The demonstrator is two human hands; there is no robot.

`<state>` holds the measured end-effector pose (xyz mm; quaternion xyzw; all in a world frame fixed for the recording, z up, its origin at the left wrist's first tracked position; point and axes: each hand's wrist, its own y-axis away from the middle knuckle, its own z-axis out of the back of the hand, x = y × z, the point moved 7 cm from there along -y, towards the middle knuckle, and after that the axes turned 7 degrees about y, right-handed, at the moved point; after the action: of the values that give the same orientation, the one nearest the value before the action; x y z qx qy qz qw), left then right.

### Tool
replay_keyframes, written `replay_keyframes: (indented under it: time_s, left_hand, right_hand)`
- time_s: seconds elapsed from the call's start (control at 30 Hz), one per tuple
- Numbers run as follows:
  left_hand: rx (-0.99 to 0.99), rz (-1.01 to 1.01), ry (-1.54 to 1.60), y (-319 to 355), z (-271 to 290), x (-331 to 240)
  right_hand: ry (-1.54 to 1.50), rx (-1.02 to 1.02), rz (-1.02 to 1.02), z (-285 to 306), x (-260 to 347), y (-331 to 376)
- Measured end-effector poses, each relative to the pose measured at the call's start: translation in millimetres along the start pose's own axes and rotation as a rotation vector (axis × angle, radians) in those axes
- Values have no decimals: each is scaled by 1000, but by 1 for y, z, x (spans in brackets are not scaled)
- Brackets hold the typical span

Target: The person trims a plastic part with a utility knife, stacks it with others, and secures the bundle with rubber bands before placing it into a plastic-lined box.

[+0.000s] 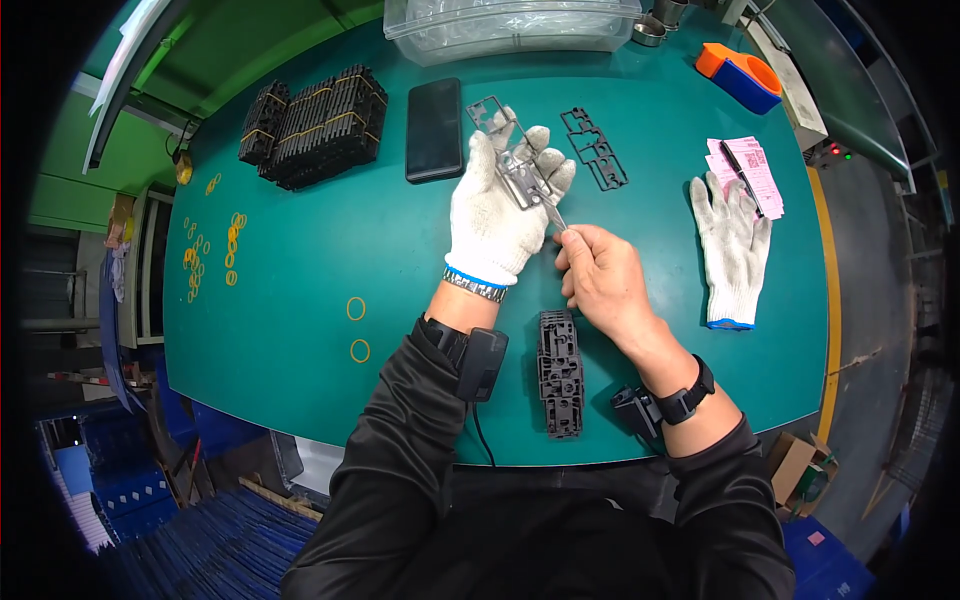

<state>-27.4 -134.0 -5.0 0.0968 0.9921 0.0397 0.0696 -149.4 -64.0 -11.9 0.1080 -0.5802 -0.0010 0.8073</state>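
My left hand (492,215), in a white knitted glove, is palm up with its fingers curled round a flat see-through grey plastic frame (522,183) with cut-outs. One end of this frame stands out past the thumb. My bare right hand (607,277) pinches a thin silver pointed tool (553,212), its tip against the frame's lower end; its exact kind is too small to tell. Just below my right hand lies a stack of black plastic frames (560,375). A single black plastic frame (595,150) rests flat beyond my left fingertips.
Banded bundles of black frames (325,125) stand at the far left beside a black phone (433,130). Yellow rubber bands (235,245) lie scattered left. A clear bin (510,30) is at the back. Rightward are an orange-blue tape dispenser (740,77), pink papers, a pen and an empty glove (728,250).
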Motion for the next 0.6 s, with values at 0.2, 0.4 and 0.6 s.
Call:
replay_keyframes:
  time_s: [0.2, 0.4, 0.6]
  left_hand:
    - [-5, -2, -28, 2, 1, 0]
    - [-6, 0, -51, 2, 1, 0]
    - [-4, 6, -48, 1, 1, 0]
  right_hand:
    - [-98, 49, -117, 2, 5, 3]
    - [-125, 85, -119, 1, 2, 1]
    - [-130, 89, -142, 3, 3, 1]
